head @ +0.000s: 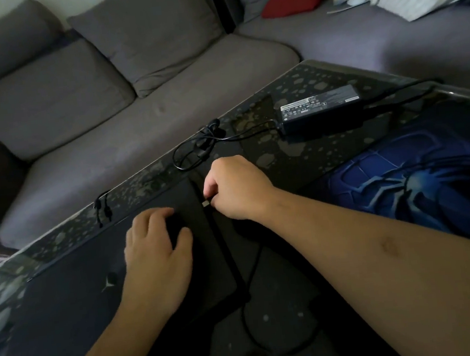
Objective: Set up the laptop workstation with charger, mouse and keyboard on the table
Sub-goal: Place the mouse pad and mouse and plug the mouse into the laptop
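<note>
Laptop (94, 277) lies closed on the table (297, 154). Left hand (158, 257) rests flat on its lid. Right hand (235, 189) pinches a plug (206, 203) at its edge.

Both forearms and hands (160, 254) are bare, no sleeves visible.

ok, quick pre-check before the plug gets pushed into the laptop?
1. Laptop flat on table, lid closed: ok.
2. Left hand rests on lid, steadying it: ok.
3. Right hand pinches the plug at the laptop's right edge: ok.
4. Plug lined up with port: cannot tell, port hidden.
5. Charger brick on table, cable slack: ok.
6. Mouse, keyboard: not in view.
</note>
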{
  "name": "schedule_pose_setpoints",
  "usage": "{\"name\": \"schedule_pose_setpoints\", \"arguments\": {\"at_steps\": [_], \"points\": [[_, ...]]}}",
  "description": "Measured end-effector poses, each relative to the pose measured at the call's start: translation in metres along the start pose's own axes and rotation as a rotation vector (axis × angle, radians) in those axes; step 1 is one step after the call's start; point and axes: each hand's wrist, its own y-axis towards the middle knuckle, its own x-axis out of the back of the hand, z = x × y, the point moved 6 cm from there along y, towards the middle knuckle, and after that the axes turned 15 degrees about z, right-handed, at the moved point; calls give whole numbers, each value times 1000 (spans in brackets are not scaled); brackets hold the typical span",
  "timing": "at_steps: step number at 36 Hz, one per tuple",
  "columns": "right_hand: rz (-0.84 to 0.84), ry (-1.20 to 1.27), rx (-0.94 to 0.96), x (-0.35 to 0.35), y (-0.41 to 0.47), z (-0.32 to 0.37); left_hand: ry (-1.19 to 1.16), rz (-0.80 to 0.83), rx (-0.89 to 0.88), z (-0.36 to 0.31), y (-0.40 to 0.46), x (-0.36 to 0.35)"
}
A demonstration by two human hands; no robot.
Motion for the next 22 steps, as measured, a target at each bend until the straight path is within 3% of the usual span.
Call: {"name": "schedule_pose_setpoints", "arguments": {"at_steps": [2, 13, 17, 19, 22], "points": [[2, 7, 17, 0, 0, -2, -8, 36, 70, 3, 3, -5], [32, 49, -2, 0, 0, -4, 73, 57, 33, -2, 5, -10], [-60, 105, -80, 19, -1, -12, 70, 57, 39, -2, 5, -9], [-53, 187, -71, 28, -4, -14, 70, 51, 35, -1, 5, -9], [63, 512, -81, 30, -12, -22, 75, 43, 26, -2, 4, -8]]}}
